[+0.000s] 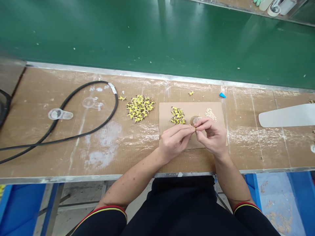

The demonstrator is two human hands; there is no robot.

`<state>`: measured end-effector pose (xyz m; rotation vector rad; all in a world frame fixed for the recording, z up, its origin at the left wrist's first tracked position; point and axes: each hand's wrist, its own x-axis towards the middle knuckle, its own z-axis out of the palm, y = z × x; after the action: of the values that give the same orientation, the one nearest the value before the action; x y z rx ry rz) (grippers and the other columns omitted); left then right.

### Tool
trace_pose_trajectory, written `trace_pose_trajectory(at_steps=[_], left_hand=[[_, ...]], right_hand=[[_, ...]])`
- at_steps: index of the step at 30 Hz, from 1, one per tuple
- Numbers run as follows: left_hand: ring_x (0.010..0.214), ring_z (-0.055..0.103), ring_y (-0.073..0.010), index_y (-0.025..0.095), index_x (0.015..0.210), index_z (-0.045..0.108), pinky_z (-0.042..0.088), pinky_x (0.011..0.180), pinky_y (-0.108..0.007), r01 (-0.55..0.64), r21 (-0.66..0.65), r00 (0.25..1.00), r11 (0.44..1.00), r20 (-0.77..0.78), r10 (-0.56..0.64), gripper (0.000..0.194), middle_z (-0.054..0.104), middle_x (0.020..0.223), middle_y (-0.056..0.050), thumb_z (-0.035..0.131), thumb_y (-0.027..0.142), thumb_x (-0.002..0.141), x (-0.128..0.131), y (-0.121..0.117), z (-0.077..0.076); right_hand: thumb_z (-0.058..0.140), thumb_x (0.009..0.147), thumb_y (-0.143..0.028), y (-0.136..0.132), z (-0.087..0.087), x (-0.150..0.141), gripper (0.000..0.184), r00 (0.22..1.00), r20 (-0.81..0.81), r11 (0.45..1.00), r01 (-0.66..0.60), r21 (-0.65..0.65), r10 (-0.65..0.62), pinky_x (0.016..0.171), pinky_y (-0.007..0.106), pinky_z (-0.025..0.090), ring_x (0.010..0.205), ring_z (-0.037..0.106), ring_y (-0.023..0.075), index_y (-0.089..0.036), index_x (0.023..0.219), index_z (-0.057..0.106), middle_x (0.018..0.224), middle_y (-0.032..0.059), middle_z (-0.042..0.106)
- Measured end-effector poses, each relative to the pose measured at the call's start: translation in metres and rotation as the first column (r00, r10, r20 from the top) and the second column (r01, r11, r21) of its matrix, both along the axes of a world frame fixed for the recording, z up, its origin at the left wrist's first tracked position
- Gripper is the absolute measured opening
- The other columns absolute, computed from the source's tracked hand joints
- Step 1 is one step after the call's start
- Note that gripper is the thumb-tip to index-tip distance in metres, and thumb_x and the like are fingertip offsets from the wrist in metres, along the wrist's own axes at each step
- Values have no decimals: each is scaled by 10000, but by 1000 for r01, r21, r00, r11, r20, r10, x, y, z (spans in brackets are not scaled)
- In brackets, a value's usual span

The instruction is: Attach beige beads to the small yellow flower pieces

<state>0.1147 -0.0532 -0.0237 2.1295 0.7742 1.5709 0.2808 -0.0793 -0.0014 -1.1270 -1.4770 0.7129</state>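
Over a cardboard sheet point(169, 130), my left hand point(175, 139) and my right hand point(212, 135) meet fingertip to fingertip. My left hand is closed in a pinch on a small yellow figure point(195, 128), mostly covered by the fingers. My right thumb and forefinger close at the same spot; what they grip is too small to make out. Just beyond the fingertips stands a small round clear container point(194, 120), partly hidden. On the sheet lie a small pile of yellow and dark figures point(177, 115) and a heap of tiny cream-coloured pieces point(210, 114).
A larger pile of yellow figures point(140, 108) lies left of the sheet. A black cable point(81, 136) loops across the bench near a clear plastic scoop-shaped piece point(60, 114). A blue piece point(222, 95) lies behind the sheet, and a long white strip point(286, 115) is at right.
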Motion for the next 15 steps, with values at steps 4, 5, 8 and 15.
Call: trace_pose_trajectory(at_steps=[4, 5, 8, 15], left_hand=[[855, 795, -118, 175, 1009, 707, 647, 836, -185, 2, 4, 1000, 1000, 1, -2, 171, 822, 945, -49, 692, 29, 922, 0, 0, 2], [852, 796, -118, 176, 1009, 708, 648, 834, -186, 4, 2, 1000, 1000, 3, -4, 171, 823, 942, -49, 693, 30, 922, 0, 0, 2], [836, 800, -123, 194, 1006, 714, 658, 801, -199, 19, -26, 1000, 999, 19, -19, 160, 827, 934, -42, 687, 53, 935, 0, 0, 3], [757, 787, -131, 194, 941, 757, 659, 734, -232, 92, -292, 993, 952, 101, -65, 53, 829, 873, -39, 714, 165, 954, 1, 5, 6]], right_hand=[[678, 828, -87, 0, 0, -2, 168, 1000, 3, 1000, 2, 4, -2, 748, 354, 610, 812, 721, 173, -253, 795, 674, 857, 16, 735], [676, 828, -91, 0, 1, -2, 166, 1000, 3, 1000, 4, 3, -4, 743, 355, 610, 808, 720, 173, -254, 796, 673, 856, 16, 735], [670, 834, -114, 0, 1, -3, 147, 1000, 25, 1000, 18, 6, -18, 736, 366, 616, 800, 721, 180, -256, 797, 666, 851, 17, 739], [654, 875, -174, -4, 1, 1, 121, 997, 61, 999, 38, -18, -37, 651, 315, 604, 759, 713, 167, -252, 965, 673, 891, 27, 752]])
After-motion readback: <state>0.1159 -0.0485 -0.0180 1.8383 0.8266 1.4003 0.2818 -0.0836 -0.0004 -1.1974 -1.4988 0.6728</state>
